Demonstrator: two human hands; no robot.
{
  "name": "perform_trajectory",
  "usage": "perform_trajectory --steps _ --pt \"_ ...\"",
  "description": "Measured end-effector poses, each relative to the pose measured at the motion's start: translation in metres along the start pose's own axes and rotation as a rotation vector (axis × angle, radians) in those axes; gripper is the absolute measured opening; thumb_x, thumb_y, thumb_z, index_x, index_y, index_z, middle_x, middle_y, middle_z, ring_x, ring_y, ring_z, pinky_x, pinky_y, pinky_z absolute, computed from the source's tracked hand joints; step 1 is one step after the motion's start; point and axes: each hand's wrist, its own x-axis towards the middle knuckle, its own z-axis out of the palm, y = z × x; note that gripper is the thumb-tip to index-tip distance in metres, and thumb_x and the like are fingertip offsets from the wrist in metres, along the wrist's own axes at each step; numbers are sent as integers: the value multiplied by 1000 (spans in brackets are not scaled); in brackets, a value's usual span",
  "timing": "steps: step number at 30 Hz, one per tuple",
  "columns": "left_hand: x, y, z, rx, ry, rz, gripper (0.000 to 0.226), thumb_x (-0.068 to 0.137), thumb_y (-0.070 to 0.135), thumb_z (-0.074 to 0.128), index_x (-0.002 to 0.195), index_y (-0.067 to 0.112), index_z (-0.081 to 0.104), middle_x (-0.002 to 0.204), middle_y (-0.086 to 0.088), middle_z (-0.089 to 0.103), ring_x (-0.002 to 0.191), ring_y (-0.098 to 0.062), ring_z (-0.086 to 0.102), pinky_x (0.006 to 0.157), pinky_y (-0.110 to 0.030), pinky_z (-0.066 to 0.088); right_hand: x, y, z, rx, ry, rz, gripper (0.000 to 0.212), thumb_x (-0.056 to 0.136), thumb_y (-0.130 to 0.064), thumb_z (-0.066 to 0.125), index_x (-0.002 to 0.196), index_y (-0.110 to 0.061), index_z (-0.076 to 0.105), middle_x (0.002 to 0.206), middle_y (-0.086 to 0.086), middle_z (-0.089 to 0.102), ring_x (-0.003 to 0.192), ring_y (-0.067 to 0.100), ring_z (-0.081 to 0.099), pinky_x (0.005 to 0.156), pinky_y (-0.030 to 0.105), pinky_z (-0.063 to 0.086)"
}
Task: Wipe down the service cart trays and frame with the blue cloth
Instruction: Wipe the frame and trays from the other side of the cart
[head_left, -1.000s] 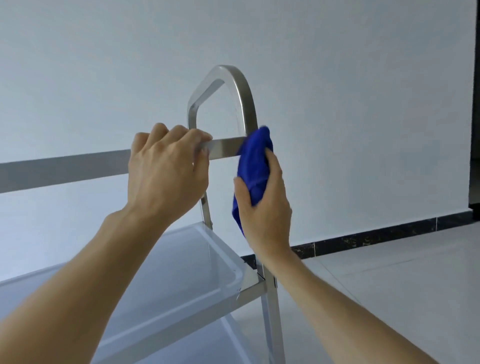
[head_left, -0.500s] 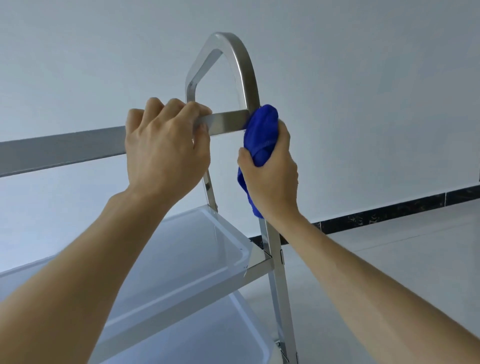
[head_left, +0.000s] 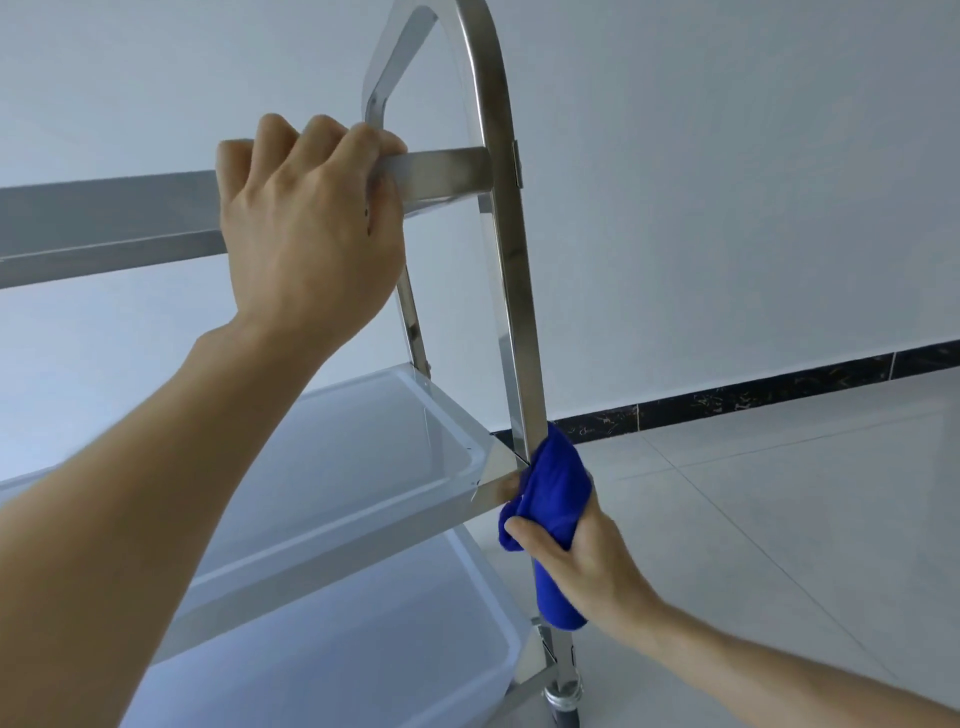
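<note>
The service cart has a steel frame with an upright post (head_left: 511, 291) that curves into a handle at the top. My left hand (head_left: 306, 228) grips the top rail (head_left: 104, 218) beside that post. My right hand (head_left: 576, 551) holds the blue cloth (head_left: 553, 499) wrapped around the post, level with the corner of the middle tray (head_left: 374, 467). The cloth covers the post from that corner downward. A lower white tray (head_left: 363, 649) sits underneath.
A caster wheel (head_left: 563, 701) shows at the foot of the post. A white wall stands close behind the cart, with a dark skirting strip (head_left: 753, 395) along its base. Pale floor tiles (head_left: 779, 519) spread to the right.
My right hand has slid the blue cloth down the post from the top rail joint to the middle tray corner. My left hand has kept its grip on the top rail.
</note>
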Motion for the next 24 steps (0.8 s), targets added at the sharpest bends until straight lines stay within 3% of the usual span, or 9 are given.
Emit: perform_trajectory --steps 2,6,11,15,19,24 --pt "-1 1 0 4 8 -15 36 99 27 37 118 22 67 108 -3 67 104 -32 50 94 -36 24 -9 7 18 95 107 24 45 88 -15 75 124 -24 49 88 -16 72 77 1 70 69 11 49" --pt "-1 0 -1 4 8 -33 37 100 30 35 120 23 65 111 -3 66 109 -31 48 97 -35 23 -16 35 37 107 247 66 50 87 -17 76 124 -36 47 84 -11 71 73 9 69 66 17 50" --pt "-1 -4 -4 13 -12 -20 38 100 30 33 121 23 64 112 -3 64 111 -30 47 97 -34 22 -56 95 43 44 146 312 56 86 -15 76 126 -39 46 87 -12 73 68 16 72 71 35 60" --pt "0 -7 -6 22 -41 -17 39 100 30 32 122 23 63 115 -3 63 113 -30 46 99 -35 23 -66 110 45 79 124 376 51 85 -6 75 126 -25 50 83 -3 74 68 24 74 59 20 54" --pt "-2 -7 -5 46 -43 -11 39 100 29 28 121 23 61 115 -2 62 113 -29 46 97 -34 22 -46 71 41 149 145 326 39 89 -8 73 118 -23 51 85 6 74 63 18 73 52 21 52" --pt "-3 -6 -4 42 -24 -52 40 95 30 27 115 24 61 120 0 61 121 -25 46 102 -33 24 -1 19 30 100 201 100 33 86 -12 76 108 -23 54 77 -23 68 66 0 67 61 12 48"
